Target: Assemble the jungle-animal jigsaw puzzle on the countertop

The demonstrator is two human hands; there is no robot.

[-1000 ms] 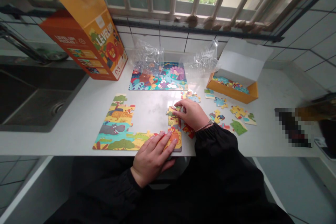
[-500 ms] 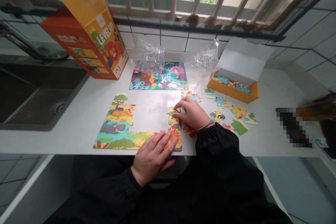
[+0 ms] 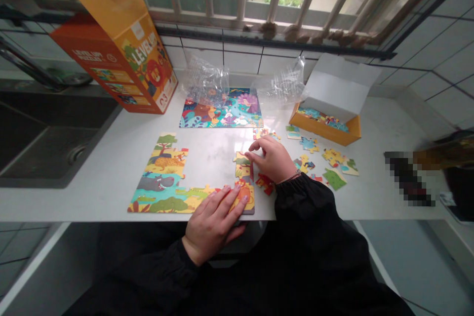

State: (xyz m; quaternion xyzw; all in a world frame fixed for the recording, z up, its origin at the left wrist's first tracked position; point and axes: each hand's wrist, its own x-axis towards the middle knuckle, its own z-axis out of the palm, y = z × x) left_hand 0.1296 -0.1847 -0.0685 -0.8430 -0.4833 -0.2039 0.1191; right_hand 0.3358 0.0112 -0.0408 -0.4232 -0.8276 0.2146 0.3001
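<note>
Notably, left hand (image 3: 215, 223) lies flat, fingers spread, pressing puzzle (image 3: 163, 203). Right hand (image 3: 273, 160) arches, thumb and forefinger slightly parted at puzzle's edge; whether gripping, cannot tell.

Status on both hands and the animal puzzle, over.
Left hand flat on puzzle, lower right. Right hand at its upper right edge, grip unclear. Loose pieces close beside the right hand and beyond.

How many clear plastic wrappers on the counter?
2. Left wrapper: crumpled, partly over the animal puzzle at the back. Right wrapper: beside the open box.
</note>
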